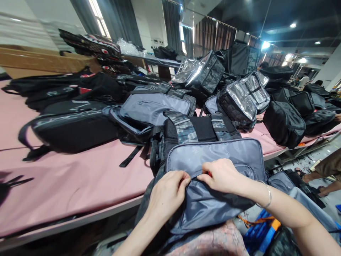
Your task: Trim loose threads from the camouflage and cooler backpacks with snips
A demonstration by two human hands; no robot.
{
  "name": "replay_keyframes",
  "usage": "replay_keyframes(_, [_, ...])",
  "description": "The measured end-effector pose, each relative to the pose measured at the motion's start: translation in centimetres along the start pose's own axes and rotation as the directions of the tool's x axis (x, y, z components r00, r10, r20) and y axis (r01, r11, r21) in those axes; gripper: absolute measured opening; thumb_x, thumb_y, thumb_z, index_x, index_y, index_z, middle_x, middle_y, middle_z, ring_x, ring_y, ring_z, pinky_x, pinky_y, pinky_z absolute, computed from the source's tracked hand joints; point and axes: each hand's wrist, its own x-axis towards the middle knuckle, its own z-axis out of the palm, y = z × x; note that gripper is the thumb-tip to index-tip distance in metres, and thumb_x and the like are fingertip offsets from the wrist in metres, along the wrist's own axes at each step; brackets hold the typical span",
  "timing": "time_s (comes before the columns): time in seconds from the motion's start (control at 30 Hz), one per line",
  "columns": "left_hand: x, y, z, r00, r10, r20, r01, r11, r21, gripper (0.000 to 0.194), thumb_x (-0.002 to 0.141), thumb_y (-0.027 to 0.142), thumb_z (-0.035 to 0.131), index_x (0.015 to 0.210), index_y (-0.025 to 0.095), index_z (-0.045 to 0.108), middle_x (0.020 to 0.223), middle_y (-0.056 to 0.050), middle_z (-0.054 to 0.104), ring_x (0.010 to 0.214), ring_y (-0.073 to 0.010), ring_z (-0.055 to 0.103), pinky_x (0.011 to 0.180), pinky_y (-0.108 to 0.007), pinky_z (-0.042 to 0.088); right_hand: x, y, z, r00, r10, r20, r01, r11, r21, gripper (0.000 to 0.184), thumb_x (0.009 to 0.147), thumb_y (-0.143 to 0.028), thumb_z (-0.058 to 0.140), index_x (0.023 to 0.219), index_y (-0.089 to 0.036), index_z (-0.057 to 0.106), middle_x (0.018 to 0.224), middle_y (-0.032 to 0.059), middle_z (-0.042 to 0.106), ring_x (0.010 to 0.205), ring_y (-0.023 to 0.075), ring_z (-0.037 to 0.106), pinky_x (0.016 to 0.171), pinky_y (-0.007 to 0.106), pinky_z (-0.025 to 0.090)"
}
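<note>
A backpack (191, 156) lies at the near edge of the table (80, 188). Left of it lie bags (77, 131), with a box (45, 58) behind them.

A long, smooth, pink-covered worktop (87, 181) stretches away into the distance. Behind the worktop, tall grey-blue fabric curtains (119, 25) flank a narrow bright window (99, 17) in a pale wall (147, 28). Above its far end, round white lights (293, 25) shine from a dark ceiling (277, 14). Below its near edge, toward the far end, lies a littered, pale grey floor (295, 160).
</note>
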Motion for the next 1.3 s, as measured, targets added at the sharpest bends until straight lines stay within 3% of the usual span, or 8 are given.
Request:
replay_keyframes(0.17, [-0.1, -0.1, 0.1, 1.0, 0.012, -0.006, -0.012, 1.0, -0.008, 0.025, 0.084, 0.031, 0.037, 0.07, 0.021, 0.055, 0.075, -0.003, 0.064, 0.074, -0.019, 0.058, 0.065, -0.03, 0.042, -0.1, 0.6, -0.7, 0.999, -0.012, -0.035, 0.014, 0.997, 0.072, 0.025, 0.085, -0.04, 0.054, 0.074, -0.02, 0.065, 0.066, 0.0027, 0.067, 0.063, 0.0171, 0.061, 0.054, 0.024, 0.03])
replay_keyframes(0.33, [0.1, -0.3, 0.3, 0.996, 0.053, -0.066, -0.055, 0.998, -0.024, 0.022, 0.084, 0.029, 0.04, 0.073, 0.021, 0.057, 0.075, -0.003, 0.064, 0.074, -0.0185, 0.058, 0.065, -0.03, 0.042, -2.4, 0.6, -0.1, 0.988, 0.062, -0.139, 0.004, 0.903, 0.429, 0.022, 0.081, -0.04, 0.059, 0.085, -0.019, 0.063, 0.059, -0.0032, 0.059, 0.054, 0.0112, 0.053, 0.052, 0.02, 0.032])
replay_keyframes(0.5, [0.1, -0.7, 0.5, 0.969, 0.166, -0.181, -0.175, 0.984, -0.035, 0.021, 0.086, 0.028, 0.042, 0.075, 0.019, 0.057, 0.074, -0.003, 0.063, 0.072, -0.0167, 0.057, 0.066, -0.029, 0.043, -4.6, 0.4, 5.2, 0.978, -0.057, -0.203, 0.167, 0.796, 0.582, 0.04, 0.072, -0.021, 0.066, 0.111, -0.021, 0.059, 0.088, 0.0005, 0.069, 0.075, 0.0145, 0.062, 0.068, 0.021, 0.045])
replay_keyframes(0.7, [-3.3, -2.0, 0.3, 0.91, 0.218, -0.351, -0.276, 0.953, -0.122, 0.007, 0.084, 0.018, 0.05, 0.084, 0.018, 0.058, 0.079, -0.002, 0.062, 0.075, -0.0132, 0.057, 0.072, -0.027, 0.045, -3.9, 2.1, 10.4, 0.974, 0.047, -0.221, 0.102, 0.783, 0.614, 0.034, 0.072, -0.004, 0.05, 0.093, -0.023, 0.068, 0.092, 0.0005, 0.071, 0.083, 0.0145, 0.065, 0.077, 0.023, 0.047])
replay_keyframes(0.83, [-7.5, -3.3, 1.8, 0.919, 0.201, -0.339, -0.274, 0.944, -0.184, 0.012, 0.082, 0.016, 0.054, 0.091, 0.02, 0.061, 0.082, -0.001, 0.062, 0.077, -0.012, 0.058, 0.073, -0.024, 0.046, -3.9, 2.3, 10.3, 0.968, 0.044, -0.248, 0.125, 0.772, 0.624, 0.032, 0.073, -0.006, 0.05, 0.093, -0.023, 0.069, 0.091, 0.0011, 0.071, 0.08, 0.0141, 0.065, 0.076, 0.023, 0.047])
replay_keyframes(0.97, [-10.5, -4.1, 4.3, 0.923, 0.064, -0.379, -0.118, 0.986, -0.122, 0.023, 0.081, 0.025, 0.058, 0.104, 0.022, 0.06, 0.088, -0.002, 0.059, 0.078, -0.0133, 0.058, 0.072, -0.025, 0.046, -4.8, 1.5, 9.5, 0.967, 0.047, -0.251, 0.128, 0.762, 0.634, 0.029, 0.076, -0.007, 0.049, 0.094, -0.022, 0.066, 0.088, 0.0013, 0.071, 0.079, 0.0142, 0.065, 0.075, 0.023, 0.048])
replay_keyframes(1.13, [-10.6, -3.2, 5.8, 0.915, 0.002, -0.403, -0.029, 0.998, -0.061, 0.03, 0.078, 0.033, 0.061, 0.106, 0.023, 0.059, 0.085, -0.002, 0.055, 0.079, -0.0153, 0.054, 0.074, -0.029, 0.044, -6.3, -0.3, 8.5, 0.972, 0.069, -0.225, 0.071, 0.826, 0.559, 0.028, 0.08, -0.026, 0.057, 0.108, -0.019, 0.056, 0.093, 0.0047, 0.068, 0.078, 0.0173, 0.063, 0.073, 0.027, 0.047])
replay_keyframes(1.3, [-10.2, -2.5, 6.0, 0.916, -0.06, -0.397, 0.046, 0.998, -0.045, 0.013, 0.082, 0.031, 0.056, 0.078, 0.02, 0.063, 0.076, -0.001, 0.05, 0.071, -0.014, 0.05, 0.066, -0.028, 0.042, -7.4, -1.4, 8.2, 0.975, 0.048, -0.216, 0.063, 0.877, 0.476, 0.021, 0.087, -0.029, 0.047, 0.105, -0.019, 0.051, 0.08, 0.0018, 0.065, 0.067, 0.0148, 0.06, 0.062, 0.024, 0.042])
